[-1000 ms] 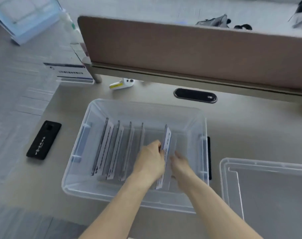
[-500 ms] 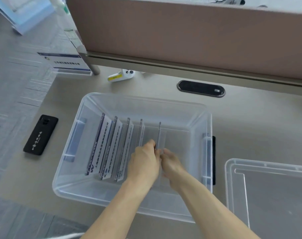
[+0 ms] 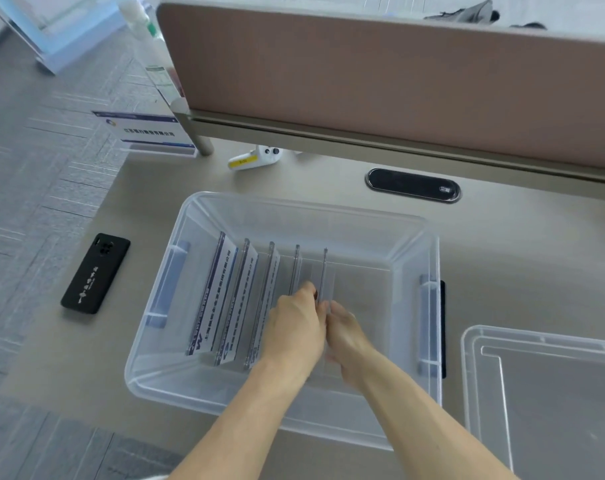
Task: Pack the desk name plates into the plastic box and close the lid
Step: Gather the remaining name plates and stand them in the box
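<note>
A clear plastic box [image 3: 176, 258] sits on the desk with several acrylic name plates [image 3: 235, 296] standing on edge in a row inside it. The rightmost name plate [image 3: 324, 268] stands upright, pinched between both hands. My left hand [image 3: 294, 327] grips its left face and my right hand [image 3: 346, 337] its right face, both reaching down into the box. The clear lid [image 3: 543, 386] lies flat on the desk to the right of the box.
One more name plate [image 3: 145, 133] stands at the desk's far left corner. A black phone [image 3: 95, 271] lies left of the box. A white and yellow device [image 3: 252, 159] and a black cable port [image 3: 413, 185] lie below the brown partition [image 3: 380, 84].
The held plate has gone from tilted with its printed face showing to upright on edge in the row. Both hands stayed on it and closed together.
</note>
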